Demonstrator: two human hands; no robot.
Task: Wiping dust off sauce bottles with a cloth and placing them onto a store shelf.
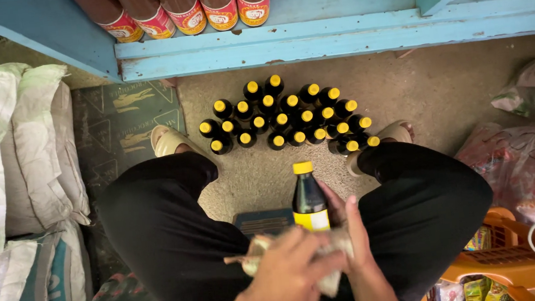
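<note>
Head view, looking straight down at a person squatting on a rough concrete floor (449, 89) in front of a blue wooden shelf (335, 38). Between the knees, the right hand (351, 227) is wrapped around the lower body of a dark glass bottle (308, 198) with a yellow cap (302, 167) and a yellow label; its fingers are closed behind the glass. The left hand (291, 274), fingers curled, presses a crumpled beige cloth (328, 255) against the bottle's base. The bottle stands nearly upright, its long axis running from the base, near the person's lap, to the cap, which points up and slightly away toward the shelf. On the floor just beyond it stands a tight cluster of matching bottles (287, 119), all upright, yellow caps facing the camera, flanked by the person's two sandalled feet. White sacks (15, 147) are stacked at the left; plastic-wrapped goods (527, 166) and an orange basket (515, 258) sit at the right. More bottles lie on the shelf at the far edge. The risk, as I judge it: the grip is low on smooth glass, so rubbing with the cloth could twist the bottle loose, and a drop onto concrete could break it or topple the packed cluster. A shifting foot could also knock the nearest standing bottles.
</note>
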